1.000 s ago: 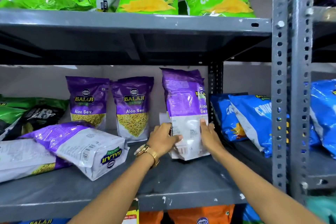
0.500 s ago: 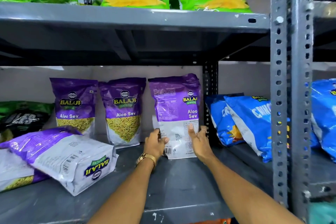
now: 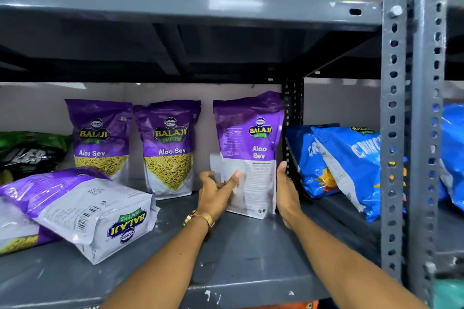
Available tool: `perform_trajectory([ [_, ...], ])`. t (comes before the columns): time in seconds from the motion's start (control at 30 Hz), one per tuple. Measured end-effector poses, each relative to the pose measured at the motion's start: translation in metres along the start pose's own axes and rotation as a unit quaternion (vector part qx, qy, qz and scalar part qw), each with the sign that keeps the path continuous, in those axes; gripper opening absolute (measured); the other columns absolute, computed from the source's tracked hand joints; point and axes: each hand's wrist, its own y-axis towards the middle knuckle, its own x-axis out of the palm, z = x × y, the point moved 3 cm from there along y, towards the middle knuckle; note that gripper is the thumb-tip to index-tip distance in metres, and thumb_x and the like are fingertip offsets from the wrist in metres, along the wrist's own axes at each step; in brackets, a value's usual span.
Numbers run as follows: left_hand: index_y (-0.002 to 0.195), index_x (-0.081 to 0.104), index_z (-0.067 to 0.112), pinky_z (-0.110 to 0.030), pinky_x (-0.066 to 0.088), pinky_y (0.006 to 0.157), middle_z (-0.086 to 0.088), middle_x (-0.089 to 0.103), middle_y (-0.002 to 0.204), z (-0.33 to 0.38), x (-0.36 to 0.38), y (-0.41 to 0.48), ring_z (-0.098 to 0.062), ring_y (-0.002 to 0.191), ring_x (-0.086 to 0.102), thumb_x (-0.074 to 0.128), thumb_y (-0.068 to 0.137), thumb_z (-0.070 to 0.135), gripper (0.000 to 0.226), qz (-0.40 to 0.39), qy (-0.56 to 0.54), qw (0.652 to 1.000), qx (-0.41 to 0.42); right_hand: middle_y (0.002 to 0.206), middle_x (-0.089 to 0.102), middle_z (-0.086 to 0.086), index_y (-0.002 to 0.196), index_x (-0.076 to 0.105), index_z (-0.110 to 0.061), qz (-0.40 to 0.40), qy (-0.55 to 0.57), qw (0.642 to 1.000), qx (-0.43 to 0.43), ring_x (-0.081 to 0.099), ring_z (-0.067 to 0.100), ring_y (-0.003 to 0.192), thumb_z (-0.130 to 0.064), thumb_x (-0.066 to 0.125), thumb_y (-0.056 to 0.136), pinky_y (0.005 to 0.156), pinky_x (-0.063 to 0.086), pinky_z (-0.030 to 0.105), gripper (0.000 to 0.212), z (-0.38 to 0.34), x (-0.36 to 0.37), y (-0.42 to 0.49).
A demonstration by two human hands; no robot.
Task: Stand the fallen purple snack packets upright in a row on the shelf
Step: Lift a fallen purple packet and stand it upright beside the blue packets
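**A:** What do you see on the grey shelf (image 3: 238, 246)?

**B:** I see three purple packets standing along the back. My left hand (image 3: 217, 193) and right hand (image 3: 286, 190) flank the third packet (image 3: 251, 153), the rightmost one, beside the rear post. The right palm lies flat against its edge; the left thumb touches its white lower panel, fingers loosely curled, not clenched.

**A:** Any fallen ones?

**B:** Yes, a fallen packet (image 3: 82, 206) lies on its side at front left, resting across another fallen packet (image 3: 15, 231).
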Motion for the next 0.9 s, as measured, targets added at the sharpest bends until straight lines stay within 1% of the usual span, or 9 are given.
perform_trajectory([
  [0.13, 0.124, 0.043, 0.029, -0.034, 0.032, 0.116, 0.002, 0.053, 0.135, 0.004, 0.017, -0.012, -0.014, 0.127, 0.046, 0.061, 0.053, 0.078, 0.089, -0.146, 0.041, 0.988, 0.009, 0.113, 0.068, 0.023, 0.095, 0.07, -0.005, 0.102, -0.054, 0.993, -0.021, 0.054, 0.039, 0.117, -0.063, 0.018, 0.093, 0.098, 0.038, 0.042, 0.078, -0.002, -0.013, -0.005],
  [0.23, 0.126, 0.046, 0.043, -0.025, 0.02, 0.112, 0.007, 0.043, 0.137, 0.007, 0.026, -0.021, -0.01, 0.134, 0.021, 0.066, 0.049, 0.075, 0.085, -0.176, 0.132, 0.974, 0.049, 0.1, 0.069, 0.027, 0.084, 0.07, 0.0, 0.123, -0.093, 0.986, -0.07, 0.058, 0.042, 0.105, -0.054, 0.031, 0.096, 0.084, 0.042, 0.041, 0.067, -0.003, -0.014, -0.008],
  [0.33, 0.111, 0.06, 0.039, -0.022, 0.035, 0.104, 0.02, 0.063, 0.113, 0.012, 0.026, -0.022, -0.012, 0.121, 0.045, 0.084, 0.052, 0.053, 0.065, -0.179, 0.091, 0.977, 0.073, 0.093, 0.073, 0.023, 0.081, 0.075, -0.006, 0.175, -0.08, 0.978, -0.084, 0.062, 0.04, 0.097, -0.047, 0.04, 0.095, 0.078, 0.045, 0.038, 0.056, -0.002, -0.019, -0.006],
  [0.4, 0.116, 0.06, 0.024, -0.035, 0.05, 0.102, 0.005, 0.07, 0.117, 0.01, 0.02, -0.018, -0.018, 0.115, 0.063, 0.089, 0.06, 0.024, 0.063, -0.191, 0.016, 0.98, 0.057, 0.089, 0.075, 0.017, 0.078, 0.078, -0.013, 0.181, -0.018, 0.981, -0.064, 0.064, 0.035, 0.094, -0.043, 0.045, 0.094, 0.077, 0.043, 0.033, 0.048, 0.0, -0.022, -0.003],
  [0.5, 0.127, 0.042, 0.01, -0.033, 0.057, 0.088, -0.004, 0.065, 0.117, -0.001, 0.008, -0.01, -0.019, 0.105, 0.065, 0.08, 0.07, 0.001, 0.069, -0.177, -0.064, 0.982, -0.019, 0.086, 0.07, 0.015, 0.08, 0.076, -0.009, 0.161, 0.046, 0.985, -0.032, 0.063, 0.033, 0.095, -0.033, 0.054, 0.09, 0.072, 0.036, 0.028, 0.034, 0.003, -0.021, 0.0],
  [0.57, 0.126, 0.034, 0.008, -0.025, 0.058, 0.076, -0.007, 0.06, 0.114, -0.007, 0.005, -0.007, -0.016, 0.098, 0.063, 0.072, 0.076, -0.005, 0.064, -0.182, -0.088, 0.978, -0.043, 0.104, 0.068, 0.018, 0.099, 0.071, -0.004, 0.129, 0.07, 0.989, -0.003, 0.06, 0.032, 0.107, -0.027, 0.057, 0.09, 0.077, 0.038, 0.029, 0.028, 0.005, -0.016, 0.003],
  [0.67, 0.124, 0.037, 0.006, -0.031, 0.054, 0.087, -0.016, 0.055, 0.124, -0.011, 0.004, 0.0, -0.02, 0.104, 0.058, 0.072, 0.079, 0.001, 0.057, -0.146, -0.011, 0.989, -0.015, 0.123, 0.064, 0.015, 0.118, 0.063, -0.004, 0.049, 0.076, 0.995, 0.037, 0.057, 0.026, 0.108, -0.027, 0.054, 0.092, 0.086, 0.038, 0.028, 0.035, 0.008, -0.008, 0.005],
  [0.77, 0.124, 0.048, 0.0, -0.044, 0.049, 0.1, -0.022, 0.058, 0.124, -0.01, -0.001, 0.007, -0.029, 0.111, 0.058, 0.075, 0.078, 0.007, 0.054, -0.053, 0.086, 0.995, 0.028, 0.113, 0.066, 0.014, 0.107, 0.067, -0.005, 0.037, 0.063, 0.997, 0.036, 0.053, 0.023, 0.093, -0.027, 0.054, 0.091, 0.079, 0.033, 0.026, 0.03, 0.01, -0.008, 0.006],
  [0.9, 0.111, 0.057, -0.005, -0.05, 0.055, 0.091, -0.031, 0.066, 0.108, -0.015, -0.001, 0.01, -0.038, 0.105, 0.065, 0.068, 0.081, 0.001, 0.033, 0.015, 0.107, 0.994, 0.0, 0.085, 0.061, 0.013, 0.083, 0.067, -0.004, 0.034, 0.04, 0.998, 0.025, 0.054, 0.027, 0.082, -0.024, 0.053, 0.089, 0.074, 0.04, 0.034, 0.025, 0.007, -0.01, 0.006],
])
